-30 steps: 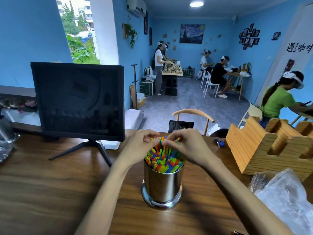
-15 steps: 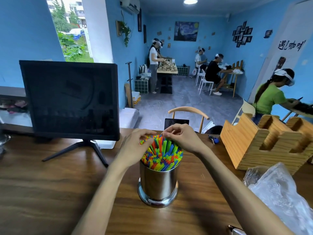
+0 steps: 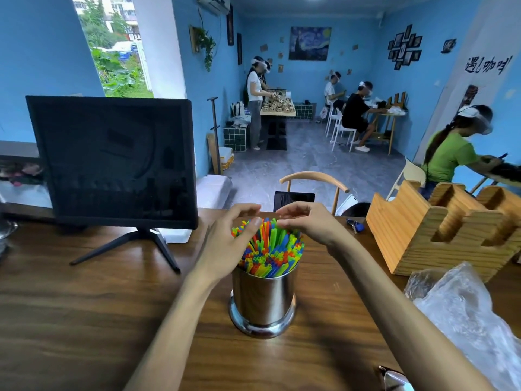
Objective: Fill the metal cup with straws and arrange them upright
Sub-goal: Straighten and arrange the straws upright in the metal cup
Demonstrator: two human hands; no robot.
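Note:
A shiny metal cup (image 3: 262,300) stands upright on the wooden table (image 3: 84,320), packed with colourful straws (image 3: 270,249) that stick out of its rim, roughly upright and fanning slightly. My left hand (image 3: 228,241) is at the left side of the bundle, with its thumb against the straw tops and its fingers loosely curved above them. My right hand (image 3: 307,224) hovers over the back right of the bundle, fingers loosely curved, holding nothing. A small gap separates the fingertips of the two hands.
A dark monitor (image 3: 112,162) on a tripod stand sits at the left. A wooden rack (image 3: 439,230) and a crumpled plastic bag (image 3: 462,320) are on the right. Keys (image 3: 355,225) lie behind the cup, a chair (image 3: 313,179) stands beyond the table, and glasses (image 3: 392,379) are at the near edge.
My two hands were touching over the straw tops. They have drawn slightly apart and their fingers have loosened. The cup has stayed in place.

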